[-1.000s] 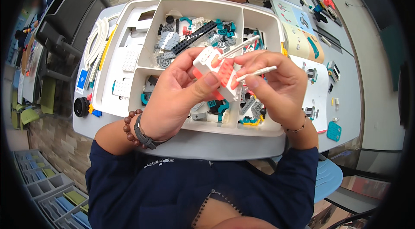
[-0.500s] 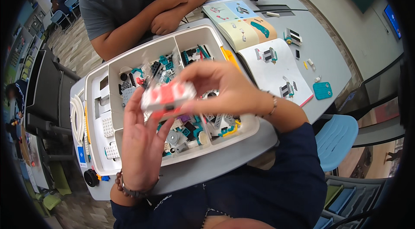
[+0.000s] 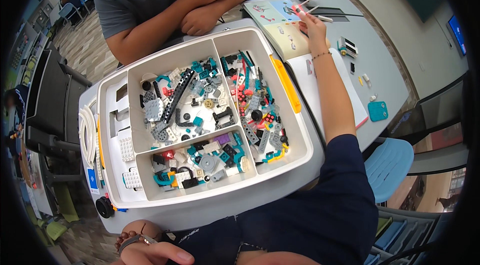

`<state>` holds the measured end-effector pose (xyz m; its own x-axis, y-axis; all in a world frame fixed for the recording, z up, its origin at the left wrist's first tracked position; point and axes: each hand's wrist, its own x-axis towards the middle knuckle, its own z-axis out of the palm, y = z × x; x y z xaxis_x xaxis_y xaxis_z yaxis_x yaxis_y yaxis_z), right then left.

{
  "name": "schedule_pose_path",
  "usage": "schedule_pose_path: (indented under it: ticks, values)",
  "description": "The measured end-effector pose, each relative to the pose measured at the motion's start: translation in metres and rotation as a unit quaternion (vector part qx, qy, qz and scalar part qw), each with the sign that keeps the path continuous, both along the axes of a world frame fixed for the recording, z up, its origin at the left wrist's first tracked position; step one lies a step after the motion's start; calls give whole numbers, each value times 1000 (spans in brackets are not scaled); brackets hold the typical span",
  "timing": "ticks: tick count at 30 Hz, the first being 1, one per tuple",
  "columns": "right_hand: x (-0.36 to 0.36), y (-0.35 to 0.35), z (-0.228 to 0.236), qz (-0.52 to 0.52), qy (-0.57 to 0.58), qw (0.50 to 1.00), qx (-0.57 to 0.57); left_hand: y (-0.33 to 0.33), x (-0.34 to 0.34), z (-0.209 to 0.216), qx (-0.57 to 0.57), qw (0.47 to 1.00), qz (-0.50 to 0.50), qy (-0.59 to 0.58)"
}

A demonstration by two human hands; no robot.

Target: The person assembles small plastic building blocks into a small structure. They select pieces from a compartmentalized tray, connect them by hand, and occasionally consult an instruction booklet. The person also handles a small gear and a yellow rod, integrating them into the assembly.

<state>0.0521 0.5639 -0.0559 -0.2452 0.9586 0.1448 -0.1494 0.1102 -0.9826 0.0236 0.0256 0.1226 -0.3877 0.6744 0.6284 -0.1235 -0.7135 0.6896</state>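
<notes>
My right hand (image 3: 314,27) is stretched out to the far right, over the open instruction booklet (image 3: 280,35). Its fingers pinch a small red-and-white brick assembly (image 3: 298,9), partly covered by the fingers. Low in front of my body, my left hand (image 3: 152,254) is cut off by the lower edge; one finger shows stretched out and nothing is seen in it. Between the two arms stands a white sorting tray (image 3: 200,196), its compartments full of loose teal, black, grey, white and red building pieces (image 3: 207,162).
Across the table a person sits with crossed forearms (image 3: 200,15) close to the tray's far side. Right of the booklet lie a small brick build (image 3: 347,47), a teal plate (image 3: 378,111) and small loose pieces. White tubing (image 3: 89,137) and a black wheel (image 3: 104,207) lie left.
My right hand has carried the red-and-white brick assembly from above the tray to the far right. My left hand has let go of it and drawn back to the lower edge.
</notes>
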Motion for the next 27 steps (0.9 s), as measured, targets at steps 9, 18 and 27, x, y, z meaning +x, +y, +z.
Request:
schedule_pose_path:
  ticks: [9, 18, 27]
  values:
    - [1, 3, -6, 74, -41, 996, 22, 13, -55, -9, -23, 945, -298, 132]
    - [-8, 9, -10, 110, -11, 994, 10, 24, -46, 12, -195, 957, -209, -47]
    - [-1, 11, -10, 116, -20, 993, -11, 31, -47, -23, -13, 951, -306, -53]
